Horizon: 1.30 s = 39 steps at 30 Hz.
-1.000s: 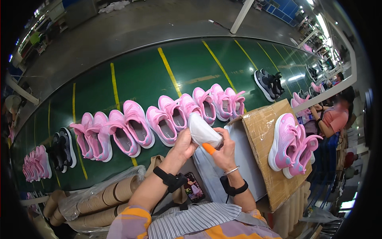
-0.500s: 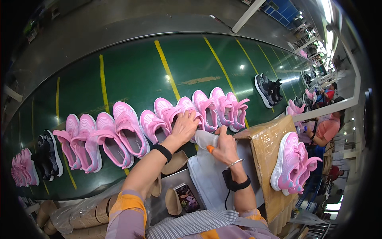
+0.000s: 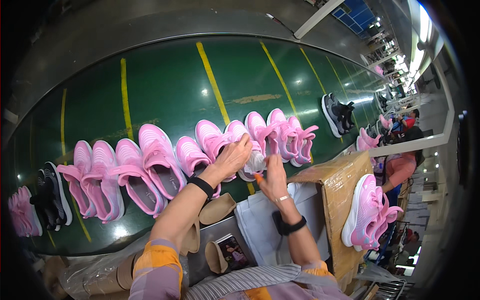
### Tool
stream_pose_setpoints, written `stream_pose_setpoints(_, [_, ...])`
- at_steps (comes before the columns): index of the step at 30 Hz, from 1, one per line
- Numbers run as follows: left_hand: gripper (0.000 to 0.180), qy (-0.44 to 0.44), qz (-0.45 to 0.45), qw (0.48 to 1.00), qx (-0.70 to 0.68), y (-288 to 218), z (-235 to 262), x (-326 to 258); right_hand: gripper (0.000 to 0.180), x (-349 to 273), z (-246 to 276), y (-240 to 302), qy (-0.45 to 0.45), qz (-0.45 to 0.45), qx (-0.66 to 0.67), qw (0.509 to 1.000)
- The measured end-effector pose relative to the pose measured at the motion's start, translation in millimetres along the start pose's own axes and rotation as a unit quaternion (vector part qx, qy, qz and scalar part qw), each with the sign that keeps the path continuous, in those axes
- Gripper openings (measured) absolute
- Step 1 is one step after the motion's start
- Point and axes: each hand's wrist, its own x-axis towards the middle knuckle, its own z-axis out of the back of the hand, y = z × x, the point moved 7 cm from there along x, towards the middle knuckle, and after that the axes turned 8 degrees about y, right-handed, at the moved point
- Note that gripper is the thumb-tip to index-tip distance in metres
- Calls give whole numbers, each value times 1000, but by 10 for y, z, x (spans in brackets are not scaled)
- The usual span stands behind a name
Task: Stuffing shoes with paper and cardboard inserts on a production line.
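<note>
A pink sneaker [image 3: 236, 129] stands in the row on the green belt, between my two hands. My left hand [image 3: 233, 156] is closed over its upper near the opening, fingers bent at the tongue. A crumpled whitish wad [image 3: 256, 161], thin like paper or film, sits at the shoe's opening. My right hand [image 3: 273, 180] pinches the wad's near end; an orange cover [image 3: 258, 178] shows on one finger. The wad's far end is hidden inside the shoe.
More pink sneakers [image 3: 159, 155] line the green belt [image 3: 165, 90], with black sneakers [image 3: 335, 115] farther off. A cardboard box [image 3: 330, 200] at right carries a pink pair [image 3: 367, 212]. Nearer lie white sheets [image 3: 272, 220], tan shaped inserts [image 3: 217, 209] and a phone [image 3: 234, 251].
The whitish wad has moved from beside the shoe into its opening, my right hand moving left with it. Shoes on the left have shifted slightly left.
</note>
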Motion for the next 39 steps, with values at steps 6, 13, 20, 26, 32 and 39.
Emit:
stream_pose_setpoints(6, [13, 5, 27, 999, 21, -64, -170, 150, 60, 421, -745, -301, 177, 33, -166, 970])
stream_pose_setpoints(13, [16, -31, -28, 994, 99, -614, 772, -310, 26, 502, -67, -378, 57, -52, -79, 994])
stream_pose_setpoints(20, [54, 169, 266, 942, 116, 13, 1319, -2098, 49, 697, -310, -691, 61, -160, -161, 972])
stream_pose_setpoints(26, [23, 59, 246, 967, -38, 299, 1120, -2040, 51, 635, -340, -560, 27, -122, -169, 978])
stream_pose_setpoints(32, [17, -58, 191, 976, -84, -297, 2219, -2025, 59, 617, -574, 49, 56, -38, -99, 993])
stream_pose_setpoints(39, [19, -184, 242, 952, 30, -716, 3484, -3176, 59, 601, -1325, 1395, 111, 43, -139, 983])
